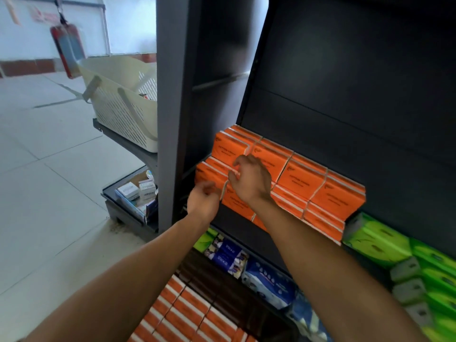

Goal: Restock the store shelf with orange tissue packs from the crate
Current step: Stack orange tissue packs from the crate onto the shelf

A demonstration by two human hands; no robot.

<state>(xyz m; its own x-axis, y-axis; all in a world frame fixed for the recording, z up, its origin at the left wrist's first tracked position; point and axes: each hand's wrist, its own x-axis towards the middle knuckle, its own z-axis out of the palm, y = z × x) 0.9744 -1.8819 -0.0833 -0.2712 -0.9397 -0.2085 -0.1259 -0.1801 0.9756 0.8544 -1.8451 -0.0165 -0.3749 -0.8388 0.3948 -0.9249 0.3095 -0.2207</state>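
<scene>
Tissue packs [303,178] sit stacked on the shelf [370,119], the crate [197,314] below, a basket [123,104] to the left.

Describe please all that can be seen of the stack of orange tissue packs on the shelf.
The stack of orange tissue packs sits on a dark shelf, against its left end. The packs are glossy orange with white edges and dark print, and they lie in stepped rows, the back rows higher. The right hand rests on the front left packs, fingers curled at a pack edge. The left hand is at the lowest left pack. Green packs lie beside them, lower right.
</scene>
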